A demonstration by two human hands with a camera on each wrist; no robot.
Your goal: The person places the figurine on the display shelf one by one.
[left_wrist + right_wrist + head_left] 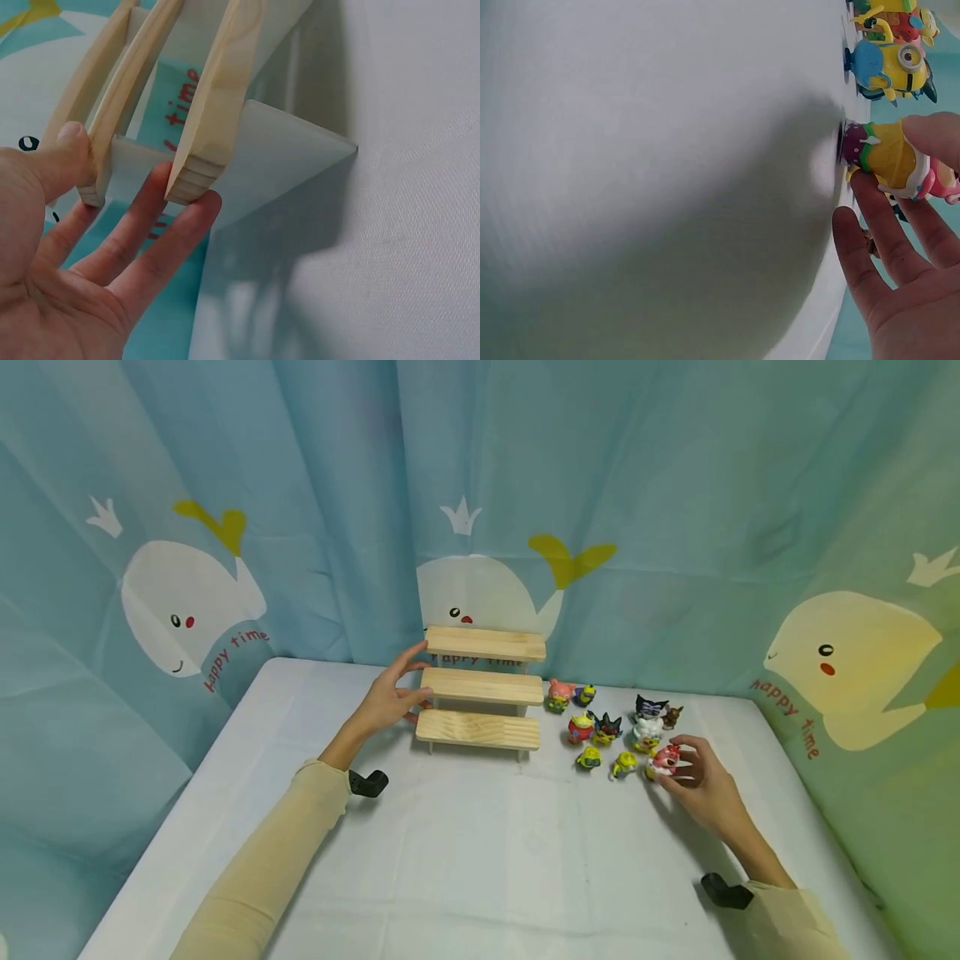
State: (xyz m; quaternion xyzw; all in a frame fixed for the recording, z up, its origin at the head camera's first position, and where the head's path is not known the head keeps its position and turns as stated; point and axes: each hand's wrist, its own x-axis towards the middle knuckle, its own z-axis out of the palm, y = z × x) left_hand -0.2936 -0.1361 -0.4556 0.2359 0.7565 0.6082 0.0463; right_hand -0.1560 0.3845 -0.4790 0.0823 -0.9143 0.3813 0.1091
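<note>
A three-tier wooden display stand point(480, 728) with pale plank steps stands at the back middle of the table. My left hand point(387, 697) holds its left end, the thumb on the middle plank point(124, 97) and other fingers against the plank ends. At the right, my right hand point(703, 781) pinches a toy figurine point(666, 760) with a pink-and-white top between thumb and fingers. In the right wrist view the figurine point(889, 154) shows a yellow body and purple base, its base close to the table.
Several small figurines cluster right of the stand, among them a pink-topped one point(559, 693), a red one point(580, 728), a dark-eared one point(607, 728) and small yellow ones point(623, 765). A blue curtain point(660, 568) with whale prints hangs behind the white table point(480, 860).
</note>
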